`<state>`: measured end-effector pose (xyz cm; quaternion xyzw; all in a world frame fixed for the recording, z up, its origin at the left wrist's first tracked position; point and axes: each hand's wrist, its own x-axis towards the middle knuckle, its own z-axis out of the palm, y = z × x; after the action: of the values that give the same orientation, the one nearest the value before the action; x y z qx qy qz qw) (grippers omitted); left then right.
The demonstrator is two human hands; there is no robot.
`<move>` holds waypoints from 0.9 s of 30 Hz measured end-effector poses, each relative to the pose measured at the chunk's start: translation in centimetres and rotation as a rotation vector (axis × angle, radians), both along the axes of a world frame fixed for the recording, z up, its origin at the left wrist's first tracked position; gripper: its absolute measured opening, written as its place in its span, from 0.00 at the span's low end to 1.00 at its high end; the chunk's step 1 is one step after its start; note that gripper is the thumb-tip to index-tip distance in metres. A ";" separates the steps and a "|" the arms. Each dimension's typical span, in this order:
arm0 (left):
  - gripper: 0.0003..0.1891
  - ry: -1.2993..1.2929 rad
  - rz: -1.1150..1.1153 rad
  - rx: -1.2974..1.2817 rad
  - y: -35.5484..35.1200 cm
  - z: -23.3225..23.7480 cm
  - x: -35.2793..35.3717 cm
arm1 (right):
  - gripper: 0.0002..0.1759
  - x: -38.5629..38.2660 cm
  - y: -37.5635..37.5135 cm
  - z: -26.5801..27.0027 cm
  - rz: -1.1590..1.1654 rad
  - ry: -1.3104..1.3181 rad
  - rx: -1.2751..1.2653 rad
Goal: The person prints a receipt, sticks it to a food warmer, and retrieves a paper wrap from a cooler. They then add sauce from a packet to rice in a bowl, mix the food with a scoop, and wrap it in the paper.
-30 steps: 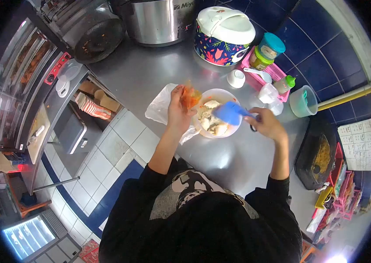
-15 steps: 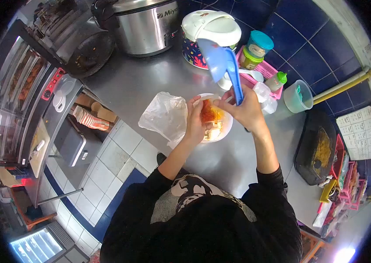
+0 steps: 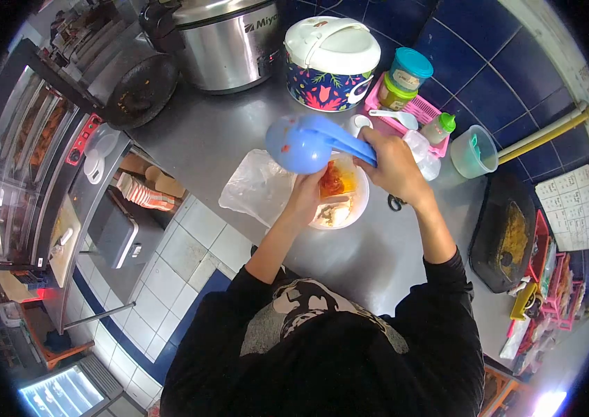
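Note:
A blue plastic ladle [image 3: 301, 149] is tilted over the bowl, with my right hand [image 3: 395, 167] closed around its handle. Below it stands a white bowl [image 3: 358, 208] with red-orange sauce and pale food in it. My left hand [image 3: 301, 200] is closed at the bowl's left side, on what looks like a small clear plastic bag beside the red sauce [image 3: 334, 181]; its fingertips are partly hidden by the ladle. A larger clear plastic bag [image 3: 249, 187] lies flat on the steel counter left of that hand.
A patterned food container with a white lid [image 3: 332, 48] and a steel cooker [image 3: 228, 48] stand at the back. Stacked tubs [image 3: 405, 73], a squeeze bottle [image 3: 439, 128] and a clear pitcher [image 3: 473, 153] are at the right. Scissor handles [image 3: 395, 202] lie near my right wrist.
The ladle has swung down and left, from upright to lying across the bowl. My right hand has shifted slightly right and changed its grip; my left hand has moved slightly down and left.

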<state>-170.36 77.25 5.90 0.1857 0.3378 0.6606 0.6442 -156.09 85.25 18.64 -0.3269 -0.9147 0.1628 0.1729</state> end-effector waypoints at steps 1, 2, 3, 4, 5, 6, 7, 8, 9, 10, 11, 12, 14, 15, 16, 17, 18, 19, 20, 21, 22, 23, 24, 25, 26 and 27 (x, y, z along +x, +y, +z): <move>0.18 -0.041 -0.019 0.044 0.3 -0.5 -0.1 | 0.11 0.1 0.3 -0.2 0.038 0.041 -0.013; 0.17 -0.036 0.004 0.044 0.4 -1.1 -0.1 | 0.11 0.1 0.6 -0.6 0.075 0.081 -0.026; 0.16 -0.031 0.026 0.043 0.5 -0.7 -0.1 | 0.11 0.2 0.8 -0.8 0.112 0.123 -0.038; 0.14 -0.026 0.048 0.043 0.5 -0.5 -0.1 | 0.11 0.3 1.0 -0.8 0.117 0.147 -0.075; 0.14 0.015 0.022 0.040 0.6 -0.9 -0.3 | 0.12 0.3 1.1 -0.7 0.122 0.171 -0.110; 0.14 0.056 -0.004 0.037 0.8 -1.3 -0.7 | 0.12 0.4 1.2 -0.6 0.128 0.196 -0.145; 0.14 0.098 -0.030 0.035 0.9 -1.7 -1.0 | 0.12 0.5 1.4 -0.7 0.133 0.206 -0.177; 0.13 0.119 -0.054 0.065 1.0 -2.1 -1.3 | 0.11 0.6 1.6 -1.0 0.138 0.217 -0.209; 0.13 0.141 -0.078 0.096 1.0 -2.0 -1.5 | 0.11 0.7 1.8 -1.3 0.143 0.229 -0.240; 0.13 0.165 -0.104 0.127 1.0 -1.9 -1.6 | 0.11 0.7 1.9 -1.6 0.116 0.244 -0.287; 0.12 0.165 -0.106 0.118 1.0 -1.8 -1.7 | 0.11 0.7 1.9 -2.1 0.089 0.257 -0.335; 0.11 0.166 -0.107 0.107 0.8 -1.4 -1.7 | 0.10 0.6 1.9 -2.3 0.063 0.271 -0.384; 0.09 0.163 -0.102 0.089 0.7 -0.9 -1.6 | 0.10 0.7 1.8 -2.3 0.082 0.226 -0.326; 0.09 0.159 -0.097 0.080 0.6 -0.8 -1.4 | 0.10 0.7 1.8 -2.3 0.089 0.201 -0.299; 0.09 0.154 -0.092 0.068 0.6 -0.8 -1.2 | 0.10 0.7 1.7 -2.3 0.075 0.198 -0.297; 0.09 0.153 -0.099 0.093 0.6 -0.8 -1.1 | 0.10 0.5 1.6 -2.3 0.061 0.193 -0.297; 0.09 0.153 -0.105 0.118 0.6 -0.9 -1.0 | 0.10 0.4 1.5 -2.4 0.048 0.190 -0.297; 0.10 0.153 -0.110 0.142 0.6 -1.1 -1.0 | 0.10 0.2 1.3 -2.5 0.038 0.196 -0.302; 0.10 0.180 -0.102 0.152 0.8 -1.7 -1.0 | 0.10 0.1 1.2 -2.5 0.030 0.201 -0.307; 0.10 0.206 -0.093 0.163 1.1 -2.1 -0.9 | 0.10 0.0 1.0 -2.4 0.022 0.206 -0.311; 0.10 0.233 -0.084 0.175 1.2 -2.5 -1.0 | 0.10 -0.1 0.9 -2.3 0.014 0.201 -0.301; 0.11 0.210 -0.106 0.170 1.3 -2.9 -1.1 | 0.10 -0.1 0.8 -2.1 0.007 0.195 -0.290; 0.12 0.186 -0.127 0.165 1.2 -2.7 -1.2 | 0.10 -0.1 0.7 -2.0 0.000 0.189 -0.280; 0.13 0.162 -0.149 0.159 1.0 -2.5 -1.3 | 0.10 -0.1 0.8 -2.3 -0.006 0.227 -0.305; 0.14 0.223 -0.155 0.166 0.9 -2.4 -1.5 | 0.10 0.0 0.9 -2.6 -0.013 0.264 -0.331; 0.15 0.285 -0.162 0.174 0.8 -2.1 -1.7 | 0.11 0.1 1.0 -2.9 -0.018 0.302 -0.356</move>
<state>-172.09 78.00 3.75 0.3589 0.3513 0.6004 0.6223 -156.04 86.23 15.77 -0.3325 -0.8324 0.3671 0.2487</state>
